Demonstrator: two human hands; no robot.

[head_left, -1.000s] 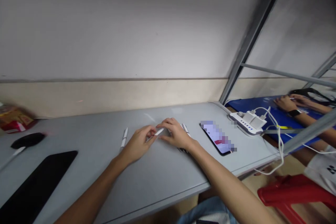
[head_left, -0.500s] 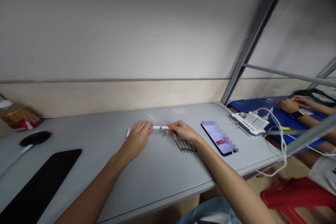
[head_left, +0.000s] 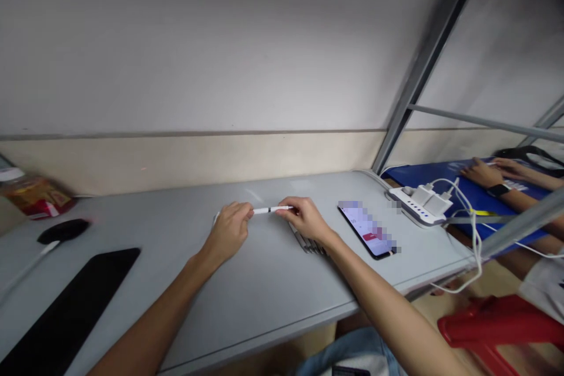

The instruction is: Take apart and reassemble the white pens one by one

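Both of my hands hold one white pen [head_left: 269, 210] level above the grey table [head_left: 264, 288]. My left hand [head_left: 227, 232] pinches its left end and my right hand [head_left: 306, 220] pinches its right end. A thin dark ring shows near the pen's middle. Under my right hand and wrist a row of several pens [head_left: 308, 242] lies side by side on the table. Another white pen [head_left: 215, 218] peeks out behind my left hand.
A lit phone [head_left: 369, 230] lies right of my right hand. A white power strip [head_left: 418, 205] with chargers and cables sits at the table's right end. A black pad [head_left: 70, 305] and a black mouse [head_left: 63, 230] are at left. Another person's hands [head_left: 489, 171] rest on a blue surface at far right. A red stool [head_left: 502, 329] stands below.
The pen went from a tilt close to the table to level between my hands, which moved apart. The row of pens under my right hand came into sight.
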